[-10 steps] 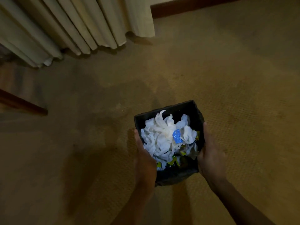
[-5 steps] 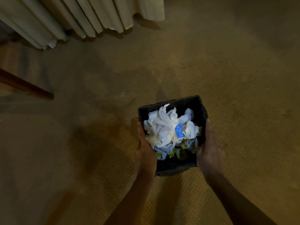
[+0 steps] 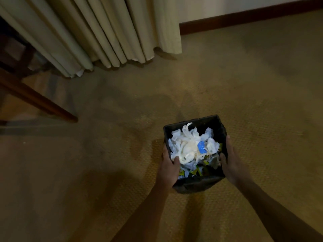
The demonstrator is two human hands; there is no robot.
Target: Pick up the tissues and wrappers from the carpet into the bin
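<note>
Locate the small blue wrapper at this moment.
In the head view, the blue wrapper lies on top of the white tissues inside the black bin, right of centre, nearer the right hand.

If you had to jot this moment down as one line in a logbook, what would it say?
left hand: grips bin | right hand: grips bin | bin: holds tissues, wrappers | carpet: no litter seen

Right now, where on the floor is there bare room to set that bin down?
Bare carpet lies between bin and skirting board, and left of the left hand. Crowded: chair leg and curtain, far left.
</note>
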